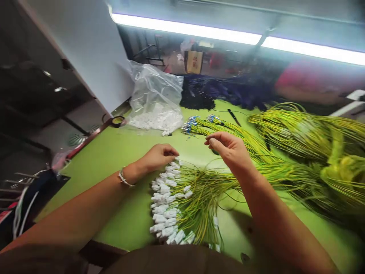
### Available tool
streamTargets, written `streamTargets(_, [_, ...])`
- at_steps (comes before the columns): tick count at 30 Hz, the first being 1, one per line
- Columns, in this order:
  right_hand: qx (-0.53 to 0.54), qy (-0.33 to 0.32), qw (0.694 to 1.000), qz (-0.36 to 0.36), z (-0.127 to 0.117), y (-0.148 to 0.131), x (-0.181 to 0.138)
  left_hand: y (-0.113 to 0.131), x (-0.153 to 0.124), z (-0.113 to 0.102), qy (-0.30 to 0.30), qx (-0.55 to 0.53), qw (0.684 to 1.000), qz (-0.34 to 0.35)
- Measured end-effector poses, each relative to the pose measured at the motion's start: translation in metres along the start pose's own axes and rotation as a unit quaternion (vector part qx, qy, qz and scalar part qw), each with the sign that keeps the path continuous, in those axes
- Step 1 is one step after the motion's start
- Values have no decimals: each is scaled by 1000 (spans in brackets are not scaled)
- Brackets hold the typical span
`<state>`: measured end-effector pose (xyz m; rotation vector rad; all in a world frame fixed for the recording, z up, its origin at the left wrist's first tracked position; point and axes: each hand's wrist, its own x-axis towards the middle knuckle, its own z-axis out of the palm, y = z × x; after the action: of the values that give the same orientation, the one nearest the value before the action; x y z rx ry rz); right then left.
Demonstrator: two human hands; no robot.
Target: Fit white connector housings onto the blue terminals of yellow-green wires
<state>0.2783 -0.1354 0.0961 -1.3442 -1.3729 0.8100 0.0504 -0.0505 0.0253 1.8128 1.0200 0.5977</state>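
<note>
My left hand is closed in a pinch, its fingertips at a white plastic connector at the far end of a pile. Below it lie rows of white connectors fitted on yellow-green wires. My right hand hovers over the wires, thumb and fingers pinched together; what they hold, if anything, is too small to make out. Just beyond it lies a bundle of wires with blue-and-silver terminal ends.
A clear plastic bag of loose white connectors stands at the back of the green table. A tape roll lies at the left edge. Dark wires, a black pen-like tool and big yellow-green coils lie behind and right.
</note>
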Motion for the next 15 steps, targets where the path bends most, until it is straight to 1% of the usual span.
streamTargets(1, [-5,3,1000,-11,-15,-13,0,3,1,-1,26,26,999,24])
streamTargets(3, [-18,67,997,-35,-46,-33,-5,13,2,-3,44,61,995,65])
streamTargets(4, [-33,94,994,-33,-60,-39,-8,21,2,-2,35,78,993,85])
streamTargets(5, [-51,102,993,-21,-72,-42,-13,30,2,0,13,94,990,105])
streamTargets(6, [-69,83,994,-1,-83,-41,-18,39,2,3,-17,112,986,125])
streamTargets(8, [-105,3,992,69,-97,-32,-33,56,4,15,-76,157,971,165])
streamTargets(9, [-112,-42,987,108,-100,-25,-43,63,7,23,-99,185,962,173])
streamTargets(10, [-107,-87,979,152,-102,-17,-55,69,10,32,-130,220,952,167])
streamTargets(11, [-92,-121,970,190,-101,-9,-68,73,14,42,-161,259,941,147])
streamTargets(12, [-69,-143,962,224,-98,-2,-82,77,17,52,-180,298,929,123])
streamTargets(13, [-43,-149,955,254,-95,4,-98,79,19,61,-184,333,919,107])
streamTargets(14, [-13,-146,950,277,-90,10,-113,81,20,69,-188,356,911,94])
streamTargets(15, [20,-136,945,296,-84,14,-129,83,20,76,-205,372,902,79])
